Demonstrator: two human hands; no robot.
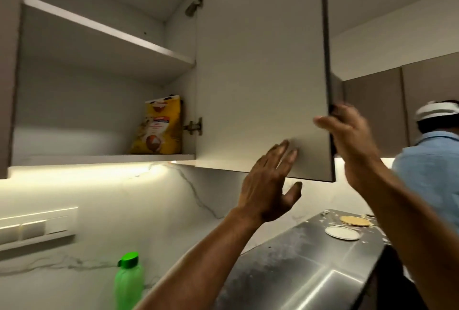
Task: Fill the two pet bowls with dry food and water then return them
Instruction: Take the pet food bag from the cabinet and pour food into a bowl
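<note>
Swinging wide in the middle of the frame is the wall cabinet door [260, 74], and both hands are up on it. The right hand [347, 133] has its fingers hooked round the door's far edge, right of centre, thumb sticking out over the pale inner face. The left hand [268, 185] is flat with fingers spread, fingertips touching the inner face near the bottom corner, not holding anything.

Inside the cabinet, on the bottom shelf [99, 158] at centre left, there's a yellow dry food bag [159, 128] standing upright against the right wall by the lower hinge. It's got pictures and a red label on it, but the print is too blurry to read, so no idea on the brand. The upper shelf [111, 34] shows nothing on it from this angle.

Bottom of the frame, a green bottle [129, 282] with a green cap stands by the marble backsplash. Lower right, the steel surface [310, 267] has a white round lid [342, 232] and a tan disc [354, 221] lying flat, plus crumbs. A person in a blue shirt [432, 168] is at the right edge.
</note>
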